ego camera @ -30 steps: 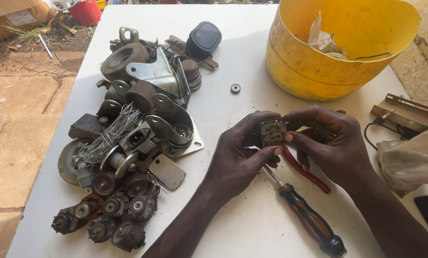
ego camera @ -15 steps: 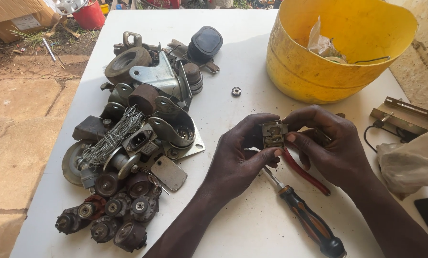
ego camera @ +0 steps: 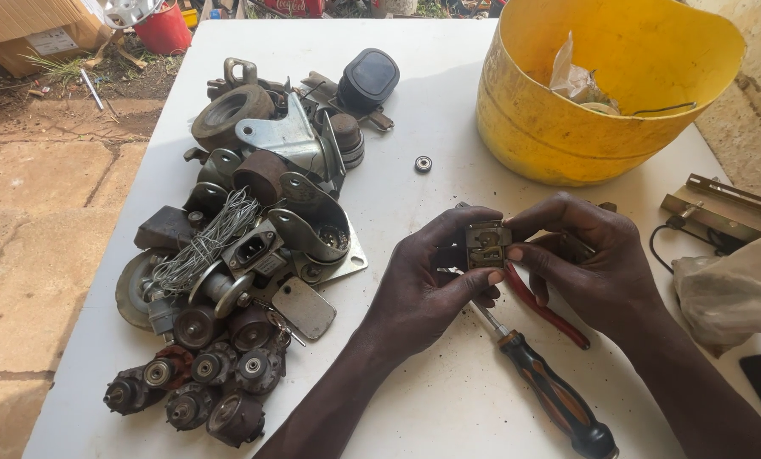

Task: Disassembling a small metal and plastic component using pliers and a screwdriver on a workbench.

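Note:
Both hands grip a small square metal part (ego camera: 488,245) just above the white table (ego camera: 448,110). My left hand (ego camera: 431,285) holds its left and lower side, thumb under it. My right hand (ego camera: 588,263) pinches its right side with thumb and forefinger. Under the hands lie a screwdriver with a black and orange handle (ego camera: 554,395) and red-handled pliers (ego camera: 546,308), partly hidden by my right hand.
A heap of old caster wheels, metal brackets and a wire bundle (ego camera: 244,246) fills the table's left half. A small bearing (ego camera: 423,164) lies alone. A yellow plastic bucket (ego camera: 601,127) stands at the back right. A metal bracket (ego camera: 720,204) and a plastic bag (ego camera: 733,289) are at the right edge.
The hands and the metal part stay nearly still; only the view has shifted slightly, and the fingers adjust a little on the part.

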